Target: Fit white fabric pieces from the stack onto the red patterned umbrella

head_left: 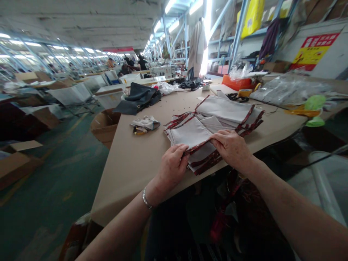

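A light grey fabric piece (190,132) with dark red bound edges lies on top of a pile of similar pieces near the table's front edge. My left hand (174,163) pinches its near left corner, thumb and fingers closed on the red binding. Farther along that same near edge, my right hand (231,146) grips the binding with its fingers curled over it; the thumb is mostly hidden. Under and behind it, more bound pieces (225,110) are stacked unevenly, spreading to the right.
Work gloves (145,124) and dark folded material (141,96) lie to the left on the tan table (130,159). An orange container (239,84), a tape roll (244,92) and clear plastic bags (290,88) are at the back right. A cardboard box (104,125) stands beside the table's left edge.
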`<state>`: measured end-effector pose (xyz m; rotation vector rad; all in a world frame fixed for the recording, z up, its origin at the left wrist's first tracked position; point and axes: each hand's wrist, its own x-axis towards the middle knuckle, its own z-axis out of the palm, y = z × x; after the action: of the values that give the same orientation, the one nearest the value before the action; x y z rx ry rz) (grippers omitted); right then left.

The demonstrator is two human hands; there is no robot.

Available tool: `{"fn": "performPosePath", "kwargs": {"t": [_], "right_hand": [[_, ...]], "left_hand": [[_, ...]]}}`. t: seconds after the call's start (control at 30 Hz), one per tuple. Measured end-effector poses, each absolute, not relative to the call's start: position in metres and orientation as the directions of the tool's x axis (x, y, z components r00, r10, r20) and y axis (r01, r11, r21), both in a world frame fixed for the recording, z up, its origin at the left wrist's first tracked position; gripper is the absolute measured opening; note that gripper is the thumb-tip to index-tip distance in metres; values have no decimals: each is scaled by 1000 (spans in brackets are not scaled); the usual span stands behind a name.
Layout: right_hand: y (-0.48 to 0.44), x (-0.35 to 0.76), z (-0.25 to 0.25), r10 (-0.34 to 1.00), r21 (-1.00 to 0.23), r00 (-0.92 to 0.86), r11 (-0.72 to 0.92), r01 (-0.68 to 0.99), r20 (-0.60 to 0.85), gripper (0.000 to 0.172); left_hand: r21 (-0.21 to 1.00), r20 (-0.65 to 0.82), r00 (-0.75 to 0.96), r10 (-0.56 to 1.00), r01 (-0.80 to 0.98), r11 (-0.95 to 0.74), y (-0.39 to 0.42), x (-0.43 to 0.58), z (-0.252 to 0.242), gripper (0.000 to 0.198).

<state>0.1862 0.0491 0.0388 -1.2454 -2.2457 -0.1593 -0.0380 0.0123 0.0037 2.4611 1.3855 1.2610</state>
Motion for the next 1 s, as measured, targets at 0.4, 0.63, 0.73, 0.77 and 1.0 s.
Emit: {"fn": "performPosePath", "kwargs": {"t": [0.4, 0.63, 0.73, 0.77, 1.0], "right_hand": [[8, 137, 30, 778, -192, -543, 613, 766, 317, 14], [13, 119, 10, 805, -239, -564, 593, 769, 184, 25], [9, 116, 11, 830, -174, -543, 557, 812, 127, 29], [7, 116, 13, 839, -147, -533, 544, 826, 111, 29], [-9, 115, 25, 819, -171, -557, 574, 801, 139, 24]], "left_hand": [[279, 642, 341, 687, 731, -623, -8, -26, 10, 19], [203, 652, 317, 688, 802, -562, -16, -37, -2, 21], [189, 667, 321, 672, 800, -569, -20, -39, -8, 19], [185, 672, 323, 666, 798, -573, -21, -38, -9, 17], [142, 722, 286, 630, 830, -540, -28, -31, -8, 13]]}}
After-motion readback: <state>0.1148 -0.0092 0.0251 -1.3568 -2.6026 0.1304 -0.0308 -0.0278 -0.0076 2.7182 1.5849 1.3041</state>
